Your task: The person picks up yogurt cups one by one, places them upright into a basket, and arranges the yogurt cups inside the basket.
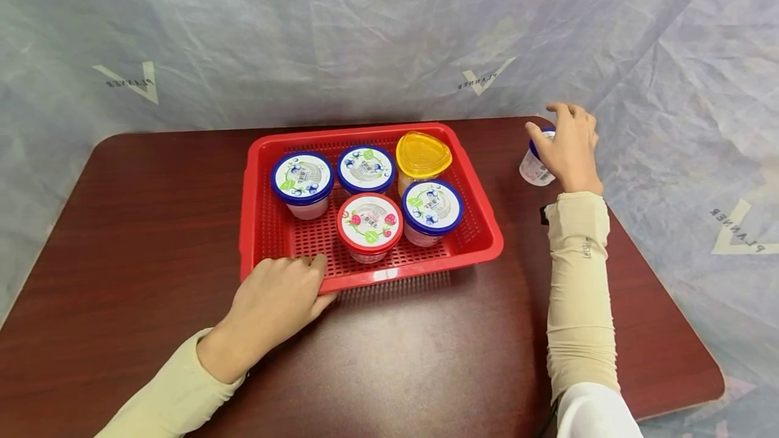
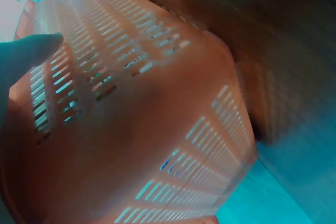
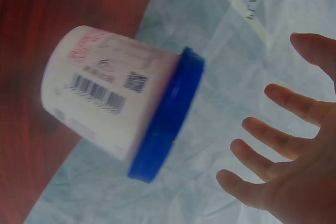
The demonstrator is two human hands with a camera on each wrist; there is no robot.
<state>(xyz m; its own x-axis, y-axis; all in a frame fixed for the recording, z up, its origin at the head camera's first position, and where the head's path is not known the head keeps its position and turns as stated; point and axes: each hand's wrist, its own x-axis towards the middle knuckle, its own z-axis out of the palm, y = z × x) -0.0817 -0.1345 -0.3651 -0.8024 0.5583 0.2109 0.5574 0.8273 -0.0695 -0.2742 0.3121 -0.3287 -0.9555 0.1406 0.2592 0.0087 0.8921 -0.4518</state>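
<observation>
My left hand (image 1: 274, 299) grips the near-left corner of a red plastic basket (image 1: 438, 266), fingers over the rim and thumb (image 2: 39, 51) against the slotted outer wall. Inside stand three cups with blue lids, including one blue-lidded cup (image 1: 302, 178) at the left, a red-lidded cup (image 1: 369, 222) at the front and a yellow-lidded container (image 1: 422, 154) at the back. To the right, my right hand (image 1: 572, 151) hovers at another blue-lidded cup (image 1: 535, 171) on the table. In the right wrist view its fingers are spread, apart from that cup's lid (image 3: 167, 121).
The dark red-brown table (image 1: 140, 222) carries the basket near its back edge. Behind and to the right hangs a grey printed sheet (image 1: 341, 39). The lone cup stands near the table's back-right corner.
</observation>
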